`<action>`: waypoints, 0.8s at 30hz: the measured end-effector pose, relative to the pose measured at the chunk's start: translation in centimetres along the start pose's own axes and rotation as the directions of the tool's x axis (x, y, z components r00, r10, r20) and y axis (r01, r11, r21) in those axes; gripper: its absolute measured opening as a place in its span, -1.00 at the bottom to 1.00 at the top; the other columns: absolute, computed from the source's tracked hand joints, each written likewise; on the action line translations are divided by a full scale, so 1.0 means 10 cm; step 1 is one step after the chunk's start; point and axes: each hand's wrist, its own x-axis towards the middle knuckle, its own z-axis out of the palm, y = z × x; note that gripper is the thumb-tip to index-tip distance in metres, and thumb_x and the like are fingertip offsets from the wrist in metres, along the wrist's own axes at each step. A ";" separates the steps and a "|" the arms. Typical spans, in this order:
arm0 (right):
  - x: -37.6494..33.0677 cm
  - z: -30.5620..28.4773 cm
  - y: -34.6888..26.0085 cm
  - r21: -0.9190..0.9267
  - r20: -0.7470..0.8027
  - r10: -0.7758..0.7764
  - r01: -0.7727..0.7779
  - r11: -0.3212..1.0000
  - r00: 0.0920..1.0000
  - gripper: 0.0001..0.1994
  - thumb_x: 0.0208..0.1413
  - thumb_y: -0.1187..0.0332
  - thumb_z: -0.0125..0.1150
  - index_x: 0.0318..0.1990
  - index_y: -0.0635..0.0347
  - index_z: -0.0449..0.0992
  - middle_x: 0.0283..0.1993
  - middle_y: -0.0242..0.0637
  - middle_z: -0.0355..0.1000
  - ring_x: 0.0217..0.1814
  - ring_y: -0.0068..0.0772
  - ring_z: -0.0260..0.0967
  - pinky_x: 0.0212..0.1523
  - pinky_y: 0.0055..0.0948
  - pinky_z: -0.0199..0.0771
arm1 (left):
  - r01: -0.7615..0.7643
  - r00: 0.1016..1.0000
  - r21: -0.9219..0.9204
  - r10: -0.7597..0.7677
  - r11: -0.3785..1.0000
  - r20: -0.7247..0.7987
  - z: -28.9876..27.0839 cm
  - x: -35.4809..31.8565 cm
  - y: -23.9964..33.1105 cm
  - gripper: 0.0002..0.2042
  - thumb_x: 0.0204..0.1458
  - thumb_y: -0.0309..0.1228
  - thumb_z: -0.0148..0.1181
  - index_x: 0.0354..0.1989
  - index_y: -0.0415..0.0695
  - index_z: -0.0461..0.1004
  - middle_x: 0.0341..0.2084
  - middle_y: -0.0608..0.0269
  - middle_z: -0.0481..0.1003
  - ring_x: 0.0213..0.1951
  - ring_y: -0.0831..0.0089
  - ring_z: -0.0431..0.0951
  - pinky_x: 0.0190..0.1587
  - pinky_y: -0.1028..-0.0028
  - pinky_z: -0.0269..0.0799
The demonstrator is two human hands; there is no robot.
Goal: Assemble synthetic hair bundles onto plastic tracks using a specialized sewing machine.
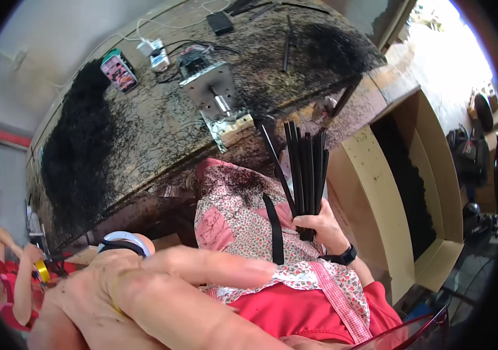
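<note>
My right hand (323, 227) is wrapped round the lower end of a bundle of thin black tubes (305, 169), held upright above my lap. One tube leans away to the left of the others. My left hand (150, 289) is raised very close to the camera and looms large. One of its fingers stretches out to the right, and others run past the lower edge; no object shows in it. A black strip (274, 230) lies on my flowered apron (237, 201). Ahead on the worktable stands a small motor-driven machine (211, 93) with a metal plate and a shiny shaft.
The worktable (161, 125) is strewn with black shavings, heaped at its left (80, 146). A phone (119, 71), a power adapter (154, 53) and cables lie at the back. An open cardboard box (371, 186) holding black material stands at right. Another person (21, 280) sits at far left.
</note>
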 end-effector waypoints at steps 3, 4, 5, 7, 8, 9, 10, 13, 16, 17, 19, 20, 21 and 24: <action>-0.02 -0.12 0.03 0.070 0.037 -0.019 0.016 0.997 0.999 -0.62 -0.21 0.53 0.37 -0.17 0.28 0.42 -0.39 -0.27 0.48 -0.41 -0.48 0.46 -0.36 -0.49 0.48 | 0.050 0.995 0.086 -0.058 0.995 0.085 0.19 0.09 0.02 -0.47 -0.05 0.11 0.05 -0.21 -0.17 0.43 -0.36 0.14 0.44 -0.25 0.20 0.38 -0.05 0.03 0.40; -0.02 -0.17 0.05 0.083 0.062 -0.049 0.044 0.996 0.997 -0.62 -0.21 0.53 0.37 -0.17 0.28 0.42 -0.39 -0.26 0.48 -0.41 -0.47 0.46 -0.35 -0.49 0.48 | 0.061 0.992 0.100 -0.071 0.993 0.108 0.24 0.11 0.02 -0.49 -0.06 0.09 0.05 -0.22 -0.17 0.43 -0.37 0.15 0.44 -0.26 0.21 0.38 -0.05 0.02 0.40; -0.02 -0.21 0.07 0.096 0.085 -0.080 0.072 0.993 0.993 -0.62 -0.21 0.52 0.38 -0.17 0.29 0.41 -0.39 -0.26 0.48 -0.40 -0.47 0.45 -0.34 -0.48 0.47 | 0.066 0.988 0.112 -0.081 0.991 0.132 0.31 0.12 0.02 -0.51 -0.06 0.07 0.05 -0.23 -0.17 0.43 -0.37 0.15 0.43 -0.26 0.21 0.37 -0.05 0.01 0.40; -0.05 -0.29 0.11 0.119 0.085 -0.122 0.111 0.987 0.989 -0.62 -0.21 0.52 0.38 -0.17 0.29 0.41 -0.38 -0.25 0.48 -0.40 -0.46 0.45 -0.34 -0.48 0.47 | 0.076 0.980 0.130 -0.098 0.989 0.172 0.41 0.17 0.00 -0.54 -0.06 0.03 0.06 -0.24 -0.16 0.42 -0.39 0.17 0.42 -0.28 0.22 0.37 -0.05 -0.01 0.40; -0.06 -0.32 0.12 0.126 0.085 -0.130 0.119 0.985 0.988 -0.62 -0.22 0.52 0.38 -0.17 0.29 0.41 -0.38 -0.24 0.48 -0.40 -0.45 0.45 -0.33 -0.48 0.48 | 0.079 0.977 0.138 -0.105 0.987 0.186 0.43 0.20 -0.01 -0.56 -0.06 0.01 0.06 -0.25 -0.16 0.41 -0.39 0.18 0.42 -0.28 0.22 0.36 -0.05 -0.02 0.40; -0.08 -0.36 0.13 0.131 0.086 -0.136 0.124 0.984 0.987 -0.61 -0.22 0.52 0.38 -0.17 0.30 0.41 -0.38 -0.23 0.48 -0.40 -0.45 0.45 -0.33 -0.47 0.48 | 0.079 0.974 0.148 -0.108 0.986 0.202 0.47 0.23 -0.02 -0.58 -0.07 -0.01 0.06 -0.26 -0.16 0.41 -0.40 0.18 0.41 -0.29 0.22 0.36 -0.05 -0.03 0.40; -0.10 -0.38 0.14 0.134 0.099 -0.155 0.141 0.981 0.983 -0.61 -0.23 0.52 0.39 -0.17 0.30 0.41 -0.38 -0.22 0.48 -0.41 -0.44 0.45 -0.33 -0.47 0.48 | 0.082 0.971 0.152 -0.114 0.985 0.212 0.50 0.25 -0.03 -0.59 -0.07 -0.04 0.06 -0.27 -0.16 0.41 -0.41 0.19 0.41 -0.29 0.23 0.36 -0.05 -0.04 0.40; -0.14 -0.45 0.17 0.144 0.076 -0.137 0.125 0.982 0.988 -0.58 -0.23 0.52 0.40 -0.15 0.30 0.41 -0.38 -0.22 0.49 -0.40 -0.44 0.45 -0.32 -0.46 0.49 | 0.097 0.963 0.164 -0.134 0.982 0.233 0.58 0.31 -0.05 -0.64 -0.08 -0.10 0.07 -0.29 -0.15 0.39 -0.43 0.21 0.39 -0.31 0.24 0.35 -0.05 -0.07 0.40; -0.16 -0.54 0.19 0.155 0.058 -0.148 0.138 0.978 0.987 -0.57 -0.24 0.51 0.41 -0.13 0.29 0.40 -0.38 -0.23 0.49 -0.39 -0.44 0.46 -0.32 -0.46 0.49 | 0.118 0.957 0.166 -0.157 0.979 0.245 0.63 0.37 -0.07 -0.69 -0.08 -0.16 0.08 -0.32 -0.15 0.38 -0.45 0.23 0.37 -0.33 0.24 0.34 -0.04 -0.10 0.40; -0.16 -0.57 0.19 0.159 0.058 -0.152 0.141 0.977 0.987 -0.56 -0.24 0.50 0.41 -0.13 0.29 0.40 -0.38 -0.24 0.49 -0.39 -0.45 0.46 -0.31 -0.46 0.49 | 0.132 0.955 0.167 -0.170 0.977 0.241 0.64 0.40 -0.07 -0.71 -0.08 -0.18 0.08 -0.32 -0.15 0.38 -0.46 0.24 0.37 -0.34 0.25 0.33 -0.04 -0.11 0.40; -0.17 -0.61 0.20 0.166 0.062 -0.153 0.141 0.976 0.986 -0.55 -0.24 0.50 0.42 -0.12 0.29 0.40 -0.38 -0.24 0.49 -0.39 -0.45 0.46 -0.31 -0.46 0.49 | 0.165 0.955 0.159 -0.198 0.973 0.223 0.65 0.44 -0.02 -0.74 -0.09 -0.22 0.08 -0.34 -0.14 0.37 -0.47 0.26 0.36 -0.35 0.25 0.33 -0.04 -0.13 0.40; -0.17 -0.61 0.21 0.153 0.064 -0.153 0.142 0.978 0.986 -0.55 -0.24 0.50 0.42 -0.12 0.28 0.40 -0.38 -0.24 0.49 -0.38 -0.46 0.46 -0.31 -0.47 0.49 | 0.187 0.954 0.149 -0.215 0.971 0.208 0.68 0.46 0.02 -0.76 -0.09 -0.24 0.09 -0.35 -0.14 0.37 -0.48 0.26 0.35 -0.35 0.26 0.33 -0.04 -0.14 0.40; -0.17 -0.62 0.21 0.139 0.067 -0.150 0.139 0.980 0.987 -0.55 -0.24 0.49 0.42 -0.12 0.28 0.41 -0.37 -0.25 0.50 -0.38 -0.46 0.46 -0.31 -0.47 0.49 | 0.213 0.953 0.135 -0.236 0.968 0.191 0.67 0.47 0.04 -0.78 -0.09 -0.26 0.09 -0.36 -0.14 0.36 -0.49 0.27 0.34 -0.36 0.26 0.32 -0.04 -0.14 0.40; -0.16 -0.62 0.22 0.125 0.065 -0.147 0.138 0.982 0.987 -0.56 -0.23 0.50 0.41 -0.11 0.28 0.41 -0.36 -0.26 0.50 -0.37 -0.48 0.46 -0.30 -0.47 0.49 | 0.302 0.945 0.045 -0.305 0.952 0.118 0.67 0.45 0.18 -0.82 -0.10 -0.32 0.09 -0.38 -0.14 0.35 -0.51 0.29 0.33 -0.38 0.27 0.31 -0.04 -0.17 0.40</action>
